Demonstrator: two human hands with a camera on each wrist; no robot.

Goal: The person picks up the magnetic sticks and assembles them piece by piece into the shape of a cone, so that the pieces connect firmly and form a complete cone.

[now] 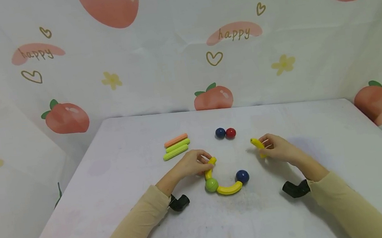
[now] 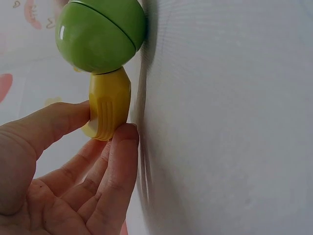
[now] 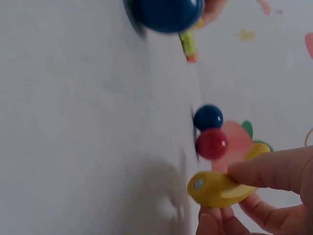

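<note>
My left hand (image 1: 192, 163) pinches a yellow curved rod (image 2: 108, 98) between thumb and fingers. One end of that rod meets a green ball (image 1: 211, 185). From the ball a second yellow curved rod (image 1: 230, 189) runs along the table to a dark blue ball (image 1: 242, 176), so the pieces form a U shape. Over to the right, my right hand (image 1: 280, 149) grips a loose yellow curved rod (image 3: 220, 190) just above the table. A small shiny disc shows in its end in the right wrist view.
Behind the chain, another dark blue ball (image 1: 220, 133) touches a red ball (image 1: 230, 133). To their left lie an orange straight rod (image 1: 175, 140) and two yellow-green rods (image 1: 175, 152), side by side. A printed cloth (image 1: 170, 58) hangs behind the white table (image 1: 109, 144).
</note>
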